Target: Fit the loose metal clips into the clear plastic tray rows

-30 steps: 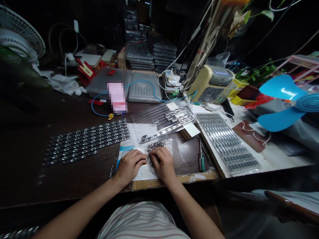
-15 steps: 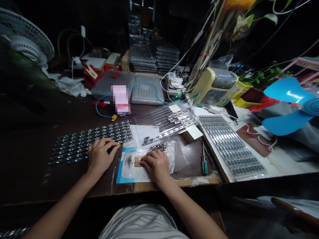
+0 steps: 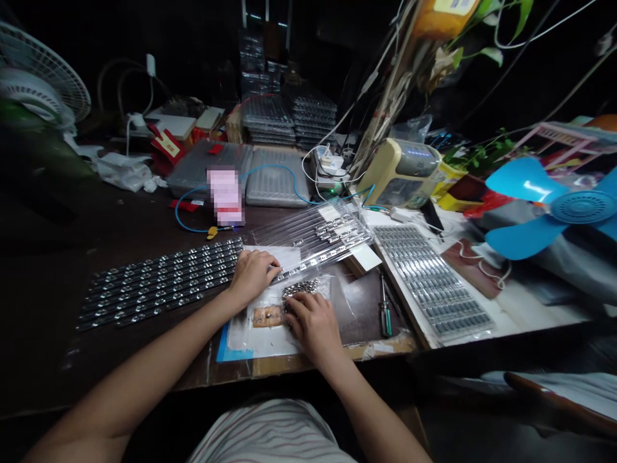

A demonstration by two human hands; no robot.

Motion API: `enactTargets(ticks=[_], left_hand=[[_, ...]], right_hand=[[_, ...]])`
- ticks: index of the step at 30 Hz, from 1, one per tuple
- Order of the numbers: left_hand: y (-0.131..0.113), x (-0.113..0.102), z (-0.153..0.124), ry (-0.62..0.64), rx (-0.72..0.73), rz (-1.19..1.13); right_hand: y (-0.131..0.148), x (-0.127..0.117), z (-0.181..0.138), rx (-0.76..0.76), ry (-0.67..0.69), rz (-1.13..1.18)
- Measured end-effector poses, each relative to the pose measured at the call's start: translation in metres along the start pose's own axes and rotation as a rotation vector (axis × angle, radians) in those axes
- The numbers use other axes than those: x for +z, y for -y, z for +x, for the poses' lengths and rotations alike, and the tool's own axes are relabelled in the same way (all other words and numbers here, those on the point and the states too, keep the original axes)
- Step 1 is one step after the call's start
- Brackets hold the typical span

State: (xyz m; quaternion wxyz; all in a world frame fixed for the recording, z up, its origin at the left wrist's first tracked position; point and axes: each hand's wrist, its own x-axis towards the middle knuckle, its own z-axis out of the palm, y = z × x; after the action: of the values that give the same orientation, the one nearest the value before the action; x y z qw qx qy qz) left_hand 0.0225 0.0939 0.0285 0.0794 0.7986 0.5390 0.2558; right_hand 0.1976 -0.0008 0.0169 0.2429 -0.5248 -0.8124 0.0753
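Observation:
My left hand reaches to the near left end of a clear ribbed plastic tray, its fingers curled at a small metal-and-black part there; what lies in the fingertips is hidden. Several such parts sit in the tray's grooves. With fingers bent, my right hand is at the near edge of a pile of small shiny metal pieces on clear plastic film; its fingertips are partly hidden. Just left of it lies a small tan block with a tiny dark piece on it. Rows of black strips with shiny fittings lie at left.
A green-handled screwdriver lies right of the film. Farther right are a filled tray and a blue-bladed fan. Behind stand closed trays, a cream-coloured machine and a blue cable. A white fan stands at left.
My left hand has moved right, from the black strips to the clear tray's end. My right hand has left the tan block for the metal pile. The view has shifted slightly.

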Motion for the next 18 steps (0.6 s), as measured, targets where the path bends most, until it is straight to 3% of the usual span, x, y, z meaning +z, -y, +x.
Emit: enactTargets(ticks=[4, 11, 18], left_hand=[[0.002, -0.004, -0.003, 0.03, -0.077, -0.078], [0.004, -0.037, -0.06, 0.146, -0.186, -0.421], [-0.001, -0.016, -0.096, 0.03, -0.225, -0.401]], right_hand=[[-0.01, -0.002, -0.011, 0.023, 0.018, -0.028], [-0.012, 0.014, -0.007, 0.023, -0.092, 0.066], [-0.013, 0.017, -0.006, 0.061, -0.178, 0.266]])
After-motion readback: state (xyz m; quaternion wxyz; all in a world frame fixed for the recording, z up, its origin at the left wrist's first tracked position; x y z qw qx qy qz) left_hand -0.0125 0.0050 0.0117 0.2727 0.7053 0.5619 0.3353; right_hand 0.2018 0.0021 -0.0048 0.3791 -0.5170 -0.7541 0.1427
